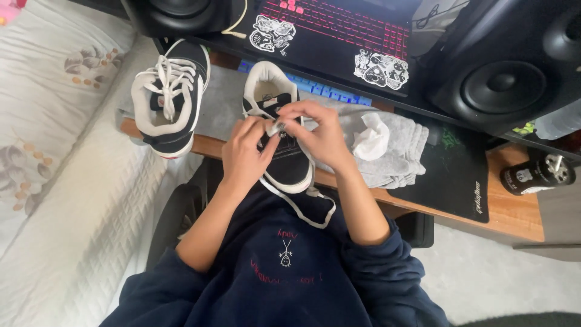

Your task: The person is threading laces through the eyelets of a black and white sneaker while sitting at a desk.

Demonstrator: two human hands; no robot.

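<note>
A black sneaker with white trim (279,163) lies on the desk edge, toe toward me, heel collar toward the laptop. My left hand (243,154) and my right hand (318,133) meet over its tongue, both pinching a white shoelace (299,209) at the eyelets. The lace's free end loops down over my dark blue sweatshirt. A second, fully laced black-and-white sneaker (170,97) rests to the left, touched by neither hand.
A grey folded towel (396,151) with a crumpled white tissue (371,138) lies right of the shoe. Behind are a black laptop (339,36) with red-lit keys, two black speakers (502,66), a mouse pad (454,175), a dark can (535,174). A quilted bed (54,169) is left.
</note>
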